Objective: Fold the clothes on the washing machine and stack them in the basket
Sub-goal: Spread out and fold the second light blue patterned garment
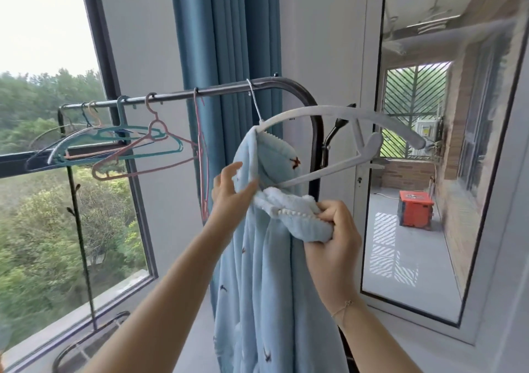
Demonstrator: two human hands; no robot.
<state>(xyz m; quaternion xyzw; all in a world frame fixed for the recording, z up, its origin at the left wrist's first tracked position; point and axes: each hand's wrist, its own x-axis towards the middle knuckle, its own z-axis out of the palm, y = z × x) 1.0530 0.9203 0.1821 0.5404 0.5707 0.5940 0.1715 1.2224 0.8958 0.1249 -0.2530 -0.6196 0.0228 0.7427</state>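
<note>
Head view: both hands, left (229, 189) and right (333, 229), grip the blue garment's (257, 286) collar edge on the white hanger (337, 118).

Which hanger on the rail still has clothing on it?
The big white hanger at the rail's right end, tilted, carrying the light blue garment that both hands hold. The teal, pink and other thin hangers to its left hang bare.

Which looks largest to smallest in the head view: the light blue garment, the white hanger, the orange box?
1. light blue garment, though it is nearest the camera
2. white hanger
3. orange box, far off on the balcony, so its true size is unsure
</note>
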